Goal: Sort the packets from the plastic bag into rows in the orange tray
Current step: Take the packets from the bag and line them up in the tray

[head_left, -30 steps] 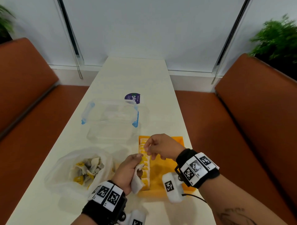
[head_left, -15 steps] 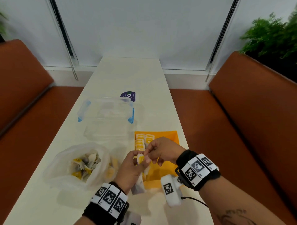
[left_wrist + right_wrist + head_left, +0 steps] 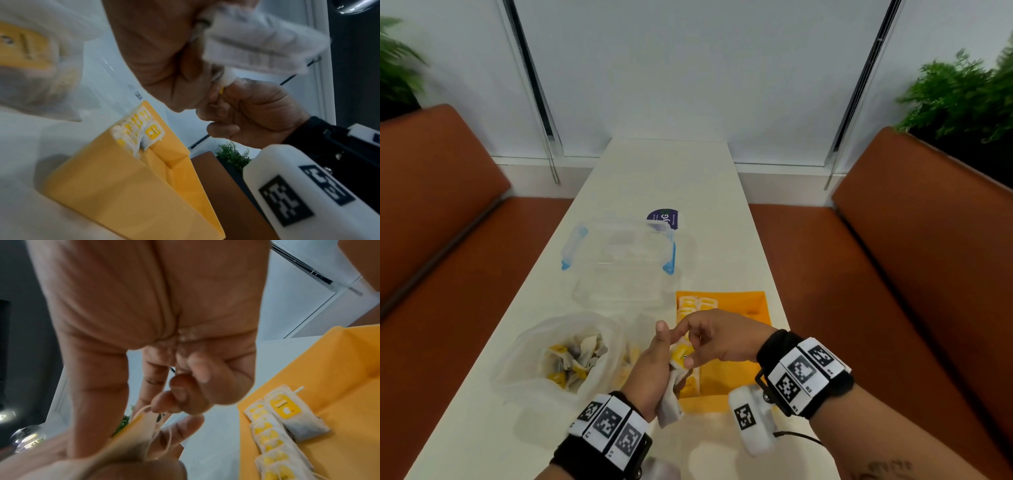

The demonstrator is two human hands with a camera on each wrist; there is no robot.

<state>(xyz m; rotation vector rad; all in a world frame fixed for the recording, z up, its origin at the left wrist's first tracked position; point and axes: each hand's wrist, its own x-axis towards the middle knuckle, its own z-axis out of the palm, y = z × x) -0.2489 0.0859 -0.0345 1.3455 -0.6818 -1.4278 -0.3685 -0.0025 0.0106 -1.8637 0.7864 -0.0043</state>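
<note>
At the far left, the plastic bag (image 3: 558, 356) lay open on the white table (image 3: 664, 178), with loose yellow-and-white packets (image 3: 571, 359) heaped inside it. It was well apart from both hands and nothing touched it.

Next to the right, the left hand (image 3: 650, 370) was raised just beside the near-left corner of the orange tray (image 3: 732, 380). Its fingers were curled round a held packet (image 3: 676, 363), and the white pouch end hung below the palm toward the wrist. The packet's long axis therefore ran roughly from the wrist up toward the fingertips, with its yellow tag uppermost.

The right hand (image 3: 715, 339) met the left hand from the right, above the tray. In the right wrist view, its fingertips (image 3: 164, 404) were drawn narrow and pinched the thin string (image 3: 144, 409) at the tagged end of the held packet; the remaining fingers were loosely bent.

Further right, inside the tray, one row of packets (image 3: 273, 439) lay along the left wall, overlapping, and a single packet (image 3: 292, 413) began a second row just beside it. The right part of the tray floor was bare.

Judgement: the open slot lay forward and to the right of the pinch, so the right hand was the nearer one to place the packet. The packet would need turning to match the laid packets.
</note>
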